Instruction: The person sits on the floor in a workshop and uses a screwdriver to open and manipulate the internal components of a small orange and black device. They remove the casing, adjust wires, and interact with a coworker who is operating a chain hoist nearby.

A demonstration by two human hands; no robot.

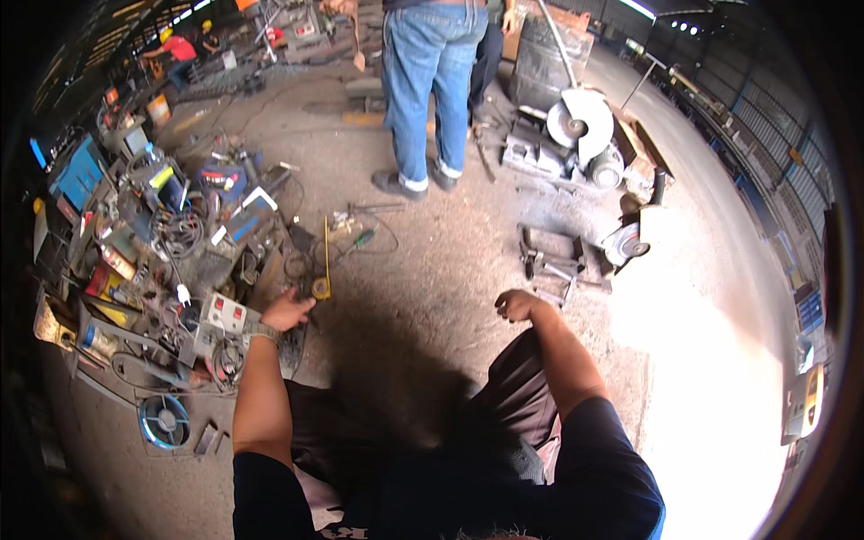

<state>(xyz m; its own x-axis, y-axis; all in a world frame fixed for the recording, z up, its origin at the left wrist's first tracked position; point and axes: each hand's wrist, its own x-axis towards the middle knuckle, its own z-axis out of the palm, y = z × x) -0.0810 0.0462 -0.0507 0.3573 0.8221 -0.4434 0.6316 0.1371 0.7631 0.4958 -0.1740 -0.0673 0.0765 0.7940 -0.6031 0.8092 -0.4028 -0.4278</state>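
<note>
My left hand (286, 311), with a watch on its wrist, reaches toward a yellow tape measure (321, 288) on the floor. Its fingers are apart, with the tips close beside the tape's case; whether they touch it I cannot tell. The tape's yellow blade (327, 245) extends away from me. My right hand (516, 306) hangs in front of my right knee with its fingers curled in, and nothing shows in it. Beyond the tape lies a green-handled screwdriver-like tool (364, 238) among small loose pieces.
Tools, cables and a grey box with red switches (221, 315) crowd the left, near a blue round fan (164, 421). A person in jeans (427, 90) stands ahead. A cut-off saw (576, 121), angle grinder (627, 243) and metal frame (551, 261) are right.
</note>
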